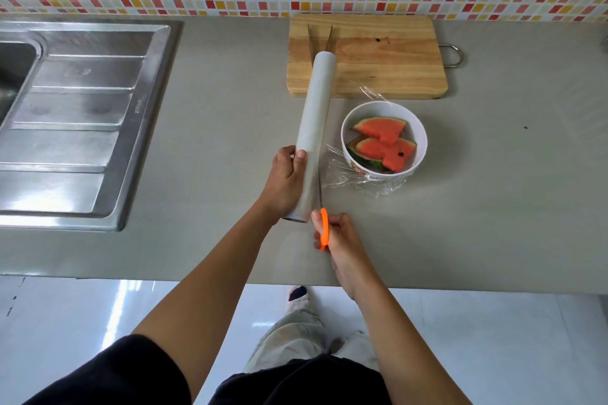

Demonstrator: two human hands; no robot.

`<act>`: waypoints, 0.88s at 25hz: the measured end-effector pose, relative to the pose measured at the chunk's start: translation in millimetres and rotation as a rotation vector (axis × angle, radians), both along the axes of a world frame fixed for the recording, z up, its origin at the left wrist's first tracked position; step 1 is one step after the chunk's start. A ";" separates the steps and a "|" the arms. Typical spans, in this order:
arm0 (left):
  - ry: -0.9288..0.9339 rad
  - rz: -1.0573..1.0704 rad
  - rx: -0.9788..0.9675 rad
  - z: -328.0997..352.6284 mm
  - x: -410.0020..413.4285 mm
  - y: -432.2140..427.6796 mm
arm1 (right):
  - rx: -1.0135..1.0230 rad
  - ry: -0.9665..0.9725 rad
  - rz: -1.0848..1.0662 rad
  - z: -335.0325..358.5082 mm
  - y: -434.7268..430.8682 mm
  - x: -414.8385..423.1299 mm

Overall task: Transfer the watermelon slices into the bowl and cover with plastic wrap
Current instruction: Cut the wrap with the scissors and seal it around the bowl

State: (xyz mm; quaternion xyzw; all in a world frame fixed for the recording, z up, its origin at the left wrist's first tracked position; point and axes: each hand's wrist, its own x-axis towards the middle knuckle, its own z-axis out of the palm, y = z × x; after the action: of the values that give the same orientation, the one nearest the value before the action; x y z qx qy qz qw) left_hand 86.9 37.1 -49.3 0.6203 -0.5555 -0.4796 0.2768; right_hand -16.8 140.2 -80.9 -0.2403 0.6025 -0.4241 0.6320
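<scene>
Legible text, labels, numbers: none; the only marking is a small stamped mark [139,107] running sideways on the right-hand slope of the steel sink [75,141] drainboard, near the countertop [230,128], too small and blurred for any letter to be made out.

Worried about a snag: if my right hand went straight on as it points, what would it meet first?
Probably the plastic wrap roll, gripped by the left hand: the scissors in the right hand run beside its near end. Depth unclear.
</scene>
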 end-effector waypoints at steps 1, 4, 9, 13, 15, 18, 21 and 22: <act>0.001 -0.001 0.002 -0.6 0.2 0.3 | -0.011 -0.009 -0.003 1.6 -0.9 0.7; 0.017 0.011 -0.001 -0.4 -0.6 1.3 | -0.058 -0.028 -0.026 10.4 -14.6 2.7; 0.056 0.015 -0.001 1.8 0.5 0.8 | -0.050 -0.042 -0.083 21.6 -45.1 2.6; 0.041 0.003 0.003 0.0 2.9 -0.3 | -0.060 -0.024 -0.101 23.2 -61.8 3.7; 0.057 -0.001 0.012 -0.7 3.5 -0.2 | -0.073 -0.009 -0.122 20.7 -64.9 6.9; 0.063 0.000 -0.005 -1.1 3.9 0.5 | -0.091 -0.015 -0.143 15.2 -65.8 9.7; 0.074 -0.008 -0.011 -0.4 6.6 -1.2 | -0.080 -0.015 -0.137 15.0 -71.2 10.9; 0.070 -0.017 0.002 -0.9 8.2 -1.9 | -0.076 -0.008 -0.135 16.0 -74.3 11.2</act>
State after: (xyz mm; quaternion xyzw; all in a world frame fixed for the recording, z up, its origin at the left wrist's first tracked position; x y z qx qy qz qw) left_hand 95.1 35.3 -50.2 0.5987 -0.5504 -0.5038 0.2913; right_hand -5.7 65.9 -64.9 -0.2213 0.5984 -0.4890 0.5948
